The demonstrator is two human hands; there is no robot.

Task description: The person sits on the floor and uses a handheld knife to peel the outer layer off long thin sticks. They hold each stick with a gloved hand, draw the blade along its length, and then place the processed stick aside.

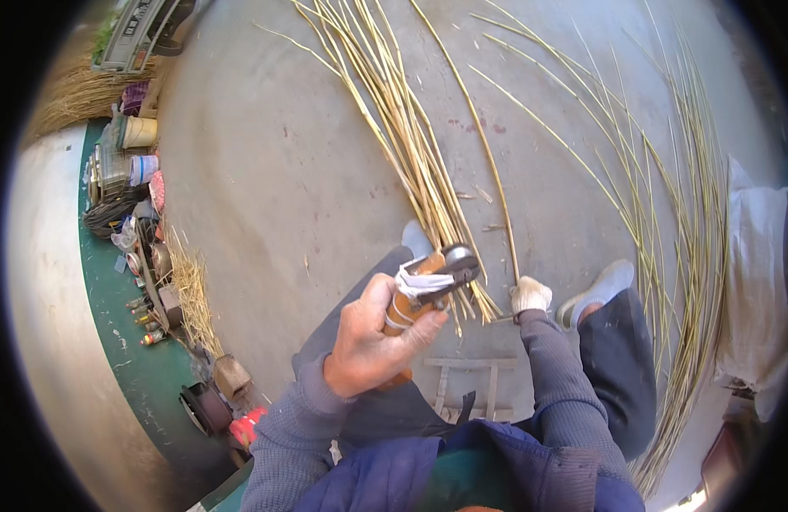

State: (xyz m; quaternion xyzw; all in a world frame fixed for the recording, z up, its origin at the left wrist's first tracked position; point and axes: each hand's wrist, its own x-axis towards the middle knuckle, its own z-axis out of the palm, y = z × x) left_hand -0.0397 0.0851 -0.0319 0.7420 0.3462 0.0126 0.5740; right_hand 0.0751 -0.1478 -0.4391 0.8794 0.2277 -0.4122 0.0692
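My left hand (373, 341), bare, is wrapped round a wooden-handled tool (401, 307) with a dark metal head and a shiny round roller (459, 253). White strips are bound about the tool. To its right, my right hand (531, 296) wears a whitish glove and is closed at the near end of a single long reed stalk (486, 154), which runs away from me along the floor. A thin short piece sticks out left of the glove; I cannot make out what it is. Beyond the tool lies a bundle of yellow reed stalks (415, 154), its near ends between my feet.
More long greenish stalks (692, 222) lie at the right beside a whitish sack (752, 282). Along the left wall stand buckets (140, 132), bottles, straw (192, 294) and other clutter. My shoe (603, 286) is close to my right hand. A wooden frame (471, 363) lies below.
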